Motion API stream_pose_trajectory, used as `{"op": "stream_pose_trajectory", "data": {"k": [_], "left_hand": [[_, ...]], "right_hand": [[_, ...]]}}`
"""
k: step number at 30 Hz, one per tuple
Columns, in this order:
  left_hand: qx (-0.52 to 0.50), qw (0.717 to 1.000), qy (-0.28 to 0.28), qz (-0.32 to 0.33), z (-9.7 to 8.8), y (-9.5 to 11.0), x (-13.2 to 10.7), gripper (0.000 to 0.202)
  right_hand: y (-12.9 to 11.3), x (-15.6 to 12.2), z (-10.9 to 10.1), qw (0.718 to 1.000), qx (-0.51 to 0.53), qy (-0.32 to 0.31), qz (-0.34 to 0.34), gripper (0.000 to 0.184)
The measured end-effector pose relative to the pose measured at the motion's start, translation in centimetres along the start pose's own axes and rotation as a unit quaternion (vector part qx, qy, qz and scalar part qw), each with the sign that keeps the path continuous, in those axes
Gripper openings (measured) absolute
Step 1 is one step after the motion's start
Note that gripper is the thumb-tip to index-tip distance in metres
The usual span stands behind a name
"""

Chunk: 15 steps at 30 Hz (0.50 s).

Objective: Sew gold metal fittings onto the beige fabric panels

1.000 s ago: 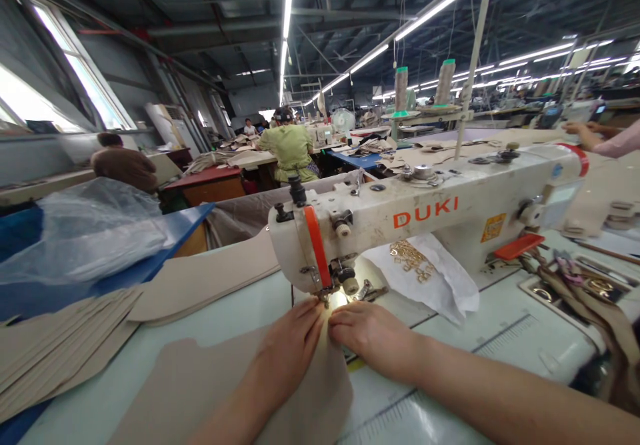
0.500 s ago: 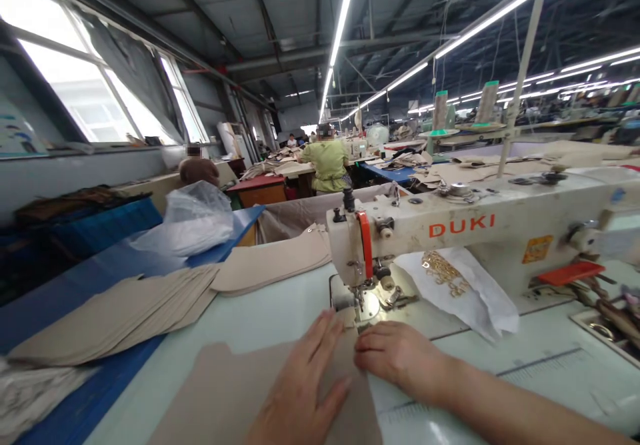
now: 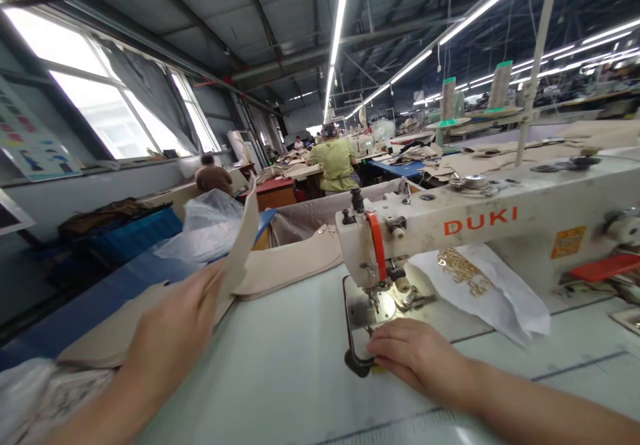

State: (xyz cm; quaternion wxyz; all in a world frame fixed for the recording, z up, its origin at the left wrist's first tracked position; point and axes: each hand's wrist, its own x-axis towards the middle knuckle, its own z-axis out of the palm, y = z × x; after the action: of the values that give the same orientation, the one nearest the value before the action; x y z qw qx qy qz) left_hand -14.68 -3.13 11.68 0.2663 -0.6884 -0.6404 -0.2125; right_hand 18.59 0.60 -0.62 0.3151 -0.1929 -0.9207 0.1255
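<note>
A beige material panel (image 3: 240,248) stands on edge in the grip of my left hand (image 3: 173,331), over the left side of the worktop. Behind and below that hand lies a stack of similar beige panels (image 3: 115,328). My right hand (image 3: 415,355) rests with curled fingers at the front of the metal needle plate (image 3: 361,315) of the sewing machine (image 3: 480,225). A small dark tip and a bit of yellow show by its fingers, but what they belong to is unclear. A second pile of beige panels (image 3: 293,261) lies left of the machine head.
Gold metal rings (image 3: 463,271) lie on a white sheet (image 3: 510,298) under the machine arm. A clear plastic bag (image 3: 210,225) sits on the blue surface at the left. Thread cones (image 3: 449,101) stand behind the machine. A person in green (image 3: 333,161) sits farther back.
My left hand has moved left and lifted the beige panel away from the needle area. My right hand has stayed by the needle plate, its fingers more curled. The view has shifted slightly left.
</note>
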Motion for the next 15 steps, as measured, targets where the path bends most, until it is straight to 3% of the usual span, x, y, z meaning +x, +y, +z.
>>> {"op": "stream_pose_trajectory", "data": {"k": [3, 5, 8, 10, 12, 15], "left_hand": [[0.03, 0.996, -0.083, -0.013, 3.6, 2.2, 6.2, 0.045], [0.026, 0.993, -0.116, -0.022, 7.6, 3.4, 7.6, 0.045], [0.022, 0.983, -0.179, -0.045, 13.8, 4.1, 6.6, 0.037], [0.026, 0.976, -0.205, -0.064, 16.6, 4.1, 5.1, 0.037], [0.03, 0.972, -0.221, -0.075, 18.1, 3.8, 4.1, 0.045], [0.037, 0.97, -0.226, -0.082, 18.3, 3.8, 3.4, 0.055]], "right_hand": [[0.1, 0.0, 0.0, 1.0, -0.001, -0.006, 0.009, 0.027], [0.3, 0.0, 0.1, 1.0, -0.002, -0.013, 0.016, 0.028], [0.6, -0.1, 0.3, 1.0, -0.009, -0.013, 0.025, 0.027], [0.8, 0.0, 0.4, 1.0, -0.009, -0.016, 0.025, 0.026], [0.9, 0.1, 0.4, 0.999, -0.002, -0.02, 0.025, 0.026], [1.1, 0.0, 0.4, 1.0, 0.004, -0.021, 0.023, 0.027]]}}
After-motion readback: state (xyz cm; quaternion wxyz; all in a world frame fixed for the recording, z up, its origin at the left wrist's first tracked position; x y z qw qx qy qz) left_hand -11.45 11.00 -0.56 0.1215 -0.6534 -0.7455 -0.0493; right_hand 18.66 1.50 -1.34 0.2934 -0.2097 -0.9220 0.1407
